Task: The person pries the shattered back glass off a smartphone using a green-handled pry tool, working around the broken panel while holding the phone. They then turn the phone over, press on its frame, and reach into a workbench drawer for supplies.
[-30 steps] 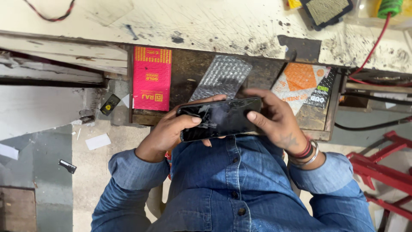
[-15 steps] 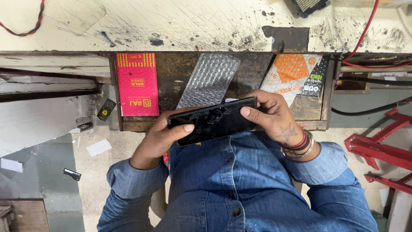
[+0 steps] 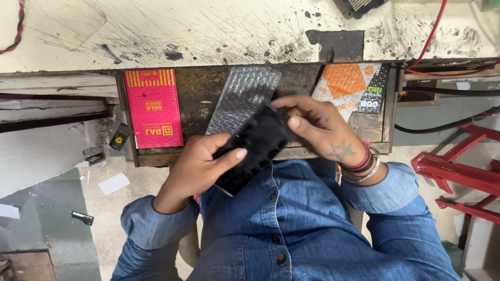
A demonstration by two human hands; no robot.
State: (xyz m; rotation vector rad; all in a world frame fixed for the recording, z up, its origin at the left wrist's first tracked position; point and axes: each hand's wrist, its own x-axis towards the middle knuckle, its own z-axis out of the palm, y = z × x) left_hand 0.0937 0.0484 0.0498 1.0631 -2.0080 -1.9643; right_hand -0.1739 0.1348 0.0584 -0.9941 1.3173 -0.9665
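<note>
Scratched pale workbench [image 3: 208, 31] up top, open wooden drawer [image 3: 198, 104] just beyond the hands. Left hand [image 3: 200, 166] grips the lower end of a black phone [image 3: 255, 148], right hand [image 3: 317, 130] pinches its upper end. Pink box [image 3: 152, 108] lies left of them, bubble-wrap pouch [image 3: 242, 96] just behind.

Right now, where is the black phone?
In the head view, the black phone is held tilted between the left hand and right hand, above the open drawer, near the bubble-wrap pouch.

Black phone [image 3: 255, 148] between left hand [image 3: 200, 164] and right hand [image 3: 323, 130]
</note>
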